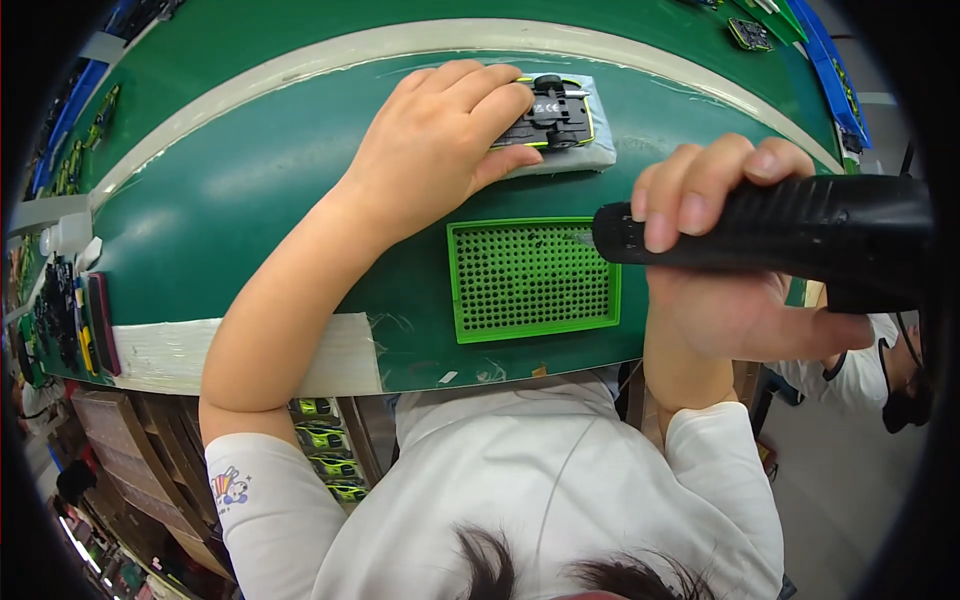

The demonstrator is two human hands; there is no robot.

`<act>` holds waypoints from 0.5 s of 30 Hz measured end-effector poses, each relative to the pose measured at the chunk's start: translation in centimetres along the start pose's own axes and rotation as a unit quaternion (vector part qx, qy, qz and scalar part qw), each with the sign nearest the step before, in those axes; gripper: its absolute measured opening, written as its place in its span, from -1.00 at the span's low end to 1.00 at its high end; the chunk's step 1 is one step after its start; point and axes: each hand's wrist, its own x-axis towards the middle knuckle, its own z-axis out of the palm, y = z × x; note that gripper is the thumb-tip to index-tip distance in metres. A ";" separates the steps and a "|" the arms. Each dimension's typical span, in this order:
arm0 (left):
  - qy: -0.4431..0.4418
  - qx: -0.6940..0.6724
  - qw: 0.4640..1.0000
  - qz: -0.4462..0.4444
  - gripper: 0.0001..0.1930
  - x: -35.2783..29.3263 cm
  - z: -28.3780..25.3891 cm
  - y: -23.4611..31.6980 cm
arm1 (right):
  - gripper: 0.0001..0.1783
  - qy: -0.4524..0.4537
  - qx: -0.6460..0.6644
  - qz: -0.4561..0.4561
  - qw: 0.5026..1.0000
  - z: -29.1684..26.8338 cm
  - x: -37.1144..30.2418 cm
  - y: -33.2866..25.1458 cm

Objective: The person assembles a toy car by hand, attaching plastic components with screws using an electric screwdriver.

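A toy car (562, 112) lies wheels up, its black underside and yellow-green edges showing, on a pale padded block (604, 152). My left hand (445, 130) is closed round the car's left end and holds it against the block; that end is hidden under the fingers. In my right hand (705, 300) is a black electric screwdriver (830, 225), gripped with the fingers over its top and the thumb below. The tool is held nearly level, its front end pointing left above the right edge of a green perforated tray (456, 290). It is apart from the car.
Pens and dark tools (90, 315) lie at the table's left edge. A pale strip (480, 32) curves along the far side. At far right are a circuit-like black part (749, 34) and a blue bin (835, 70). Several yellow-green car shells (325, 440) sit below the table; another person (850, 365) is at right.
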 end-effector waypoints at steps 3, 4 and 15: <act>0.013 -0.001 1.000 -0.004 -0.61 -0.5 0.3 -0.2 | 0.18 -0.029 -0.023 0.029 0.999 0.2 -0.2 0.7; 0.015 -0.004 1.000 -0.010 -0.61 -0.6 0.4 -0.3 | 0.18 -0.031 -0.023 0.034 0.999 0.3 -0.3 0.9; 0.008 -0.037 0.999 0.002 -0.70 -0.2 -0.6 0.2 | 0.09 -0.034 -0.013 0.038 0.999 2.7 -2.1 2.1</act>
